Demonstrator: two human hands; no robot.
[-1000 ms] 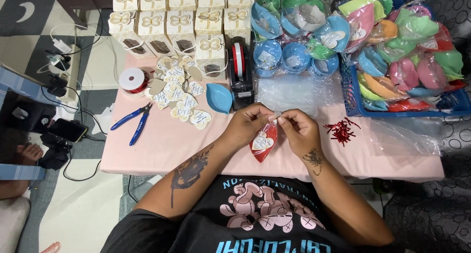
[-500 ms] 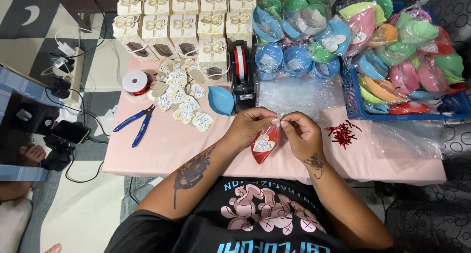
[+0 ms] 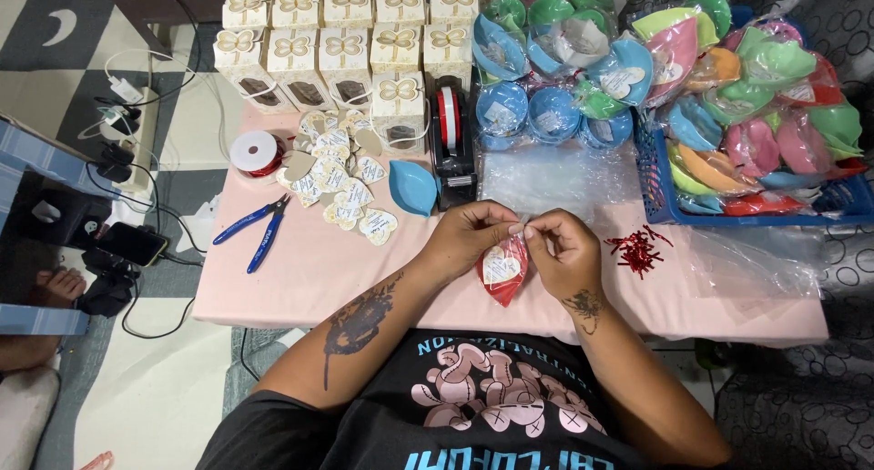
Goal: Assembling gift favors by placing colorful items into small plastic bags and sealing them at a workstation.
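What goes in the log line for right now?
left hand: pinching bag top | right hand: pinching bag top | item: red leaf-shaped dish in clear plastic bag | surface: pink table

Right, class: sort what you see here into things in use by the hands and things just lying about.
In use: left hand and right hand pinching the top of a red wrapped dish with a heart tag.

Lying about: blue pliers, ribbon spool, tape dispenser, gift boxes, loose blue dish.

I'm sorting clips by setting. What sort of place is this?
Probably a home craft-packing spot: a low pink table on a tiled floor, stacked gift boxes, bagged coloured dishes, heart tags. Both hands hold a red wrapped dish.
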